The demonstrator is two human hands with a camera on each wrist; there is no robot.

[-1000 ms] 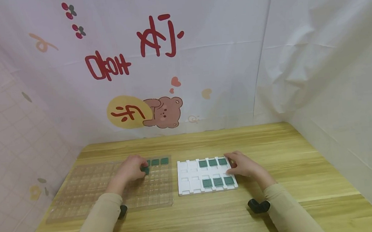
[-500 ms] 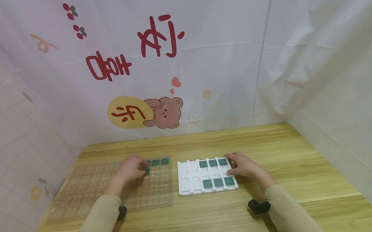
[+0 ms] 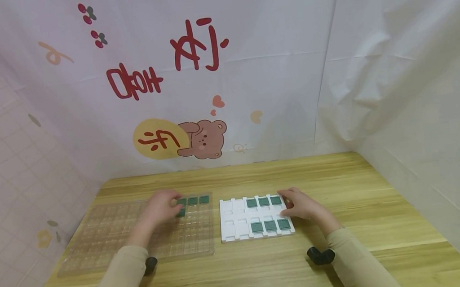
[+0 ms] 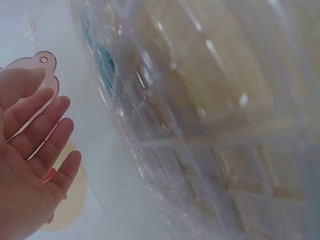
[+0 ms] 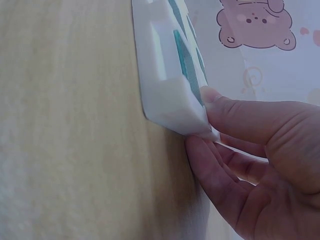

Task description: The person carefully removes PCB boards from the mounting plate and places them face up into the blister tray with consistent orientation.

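In the head view my left hand (image 3: 161, 208) hovers over a clear plastic compartment tray (image 3: 199, 249). Its fingers are loosely spread and hold nothing, as the left wrist view also shows. Close by its fingertips a small green chip-like square (image 3: 182, 213) sits in a compartment, with a back row of three similar green squares (image 3: 193, 201) behind it. My right hand (image 3: 301, 204) grips the right end of a white slotted tray (image 3: 229, 228). In the right wrist view the thumb presses the tray's top edge and fingers lie against its side.
Several green squares (image 3: 270, 225) lie in two rows in the white tray, whose left slots hold none. Both trays rest on a wooden table (image 3: 260, 271). Printed white cloth (image 3: 274, 90) hangs behind the table and at its sides.
My left hand has drawn back slightly left and let go of the green square, which now lies in the clear tray. The right hand and white tray have stayed put.
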